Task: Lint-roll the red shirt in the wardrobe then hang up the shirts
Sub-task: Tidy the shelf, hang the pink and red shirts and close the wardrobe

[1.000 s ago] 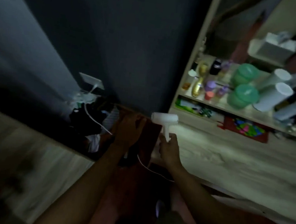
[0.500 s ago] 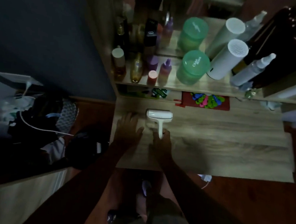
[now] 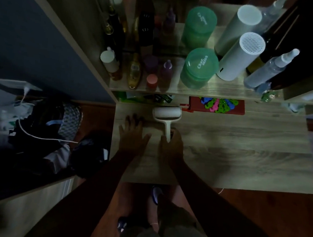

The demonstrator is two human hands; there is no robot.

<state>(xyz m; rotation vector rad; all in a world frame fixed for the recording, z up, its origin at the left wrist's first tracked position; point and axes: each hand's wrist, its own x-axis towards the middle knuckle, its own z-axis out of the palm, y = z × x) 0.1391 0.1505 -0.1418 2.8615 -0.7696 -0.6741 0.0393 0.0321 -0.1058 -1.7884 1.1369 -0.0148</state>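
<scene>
Lint roller (image 3: 166, 114) sits on the bench (image 3: 241, 161), right hand (image 3: 171, 147) curled round its handle, left hand (image 3: 132, 135) flat beside it, fingers spread. No red shirt in view. Dragging it here could probably clog the sticky sheet.

This is looking like a dim home dressing corner: perfume and lotion bottles (image 3: 135, 70) are crowding the far shelf (image 3: 218, 90) of a wooden vanity (image 3: 241, 161), and clothes (image 3: 40, 128) are lying heaped at the left.
</scene>
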